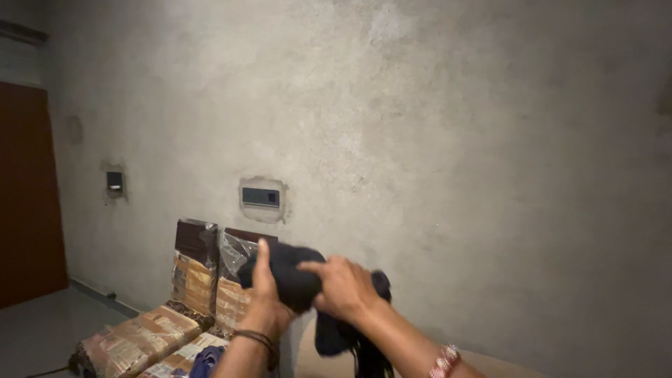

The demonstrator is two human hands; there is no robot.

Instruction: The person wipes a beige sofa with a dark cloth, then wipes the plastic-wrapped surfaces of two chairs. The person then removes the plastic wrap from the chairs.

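Both grips, left hand point(264, 297) and right hand point(344, 287), clamp a dark cloth point(297, 276), its lower folds cut off

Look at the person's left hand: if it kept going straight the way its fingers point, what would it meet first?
The left hand points up, gripping the dark cloth. Beyond it, probably the grey wall, near the panel; depth is unclear.

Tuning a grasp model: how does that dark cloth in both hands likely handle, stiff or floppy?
Probably floppy: the dark cloth bunches between the left hand and right hand, and a loose end hangs below them. Likely light for its size, since the fingers hold it raised with no visible strain. It looks unlikely to roll or break.
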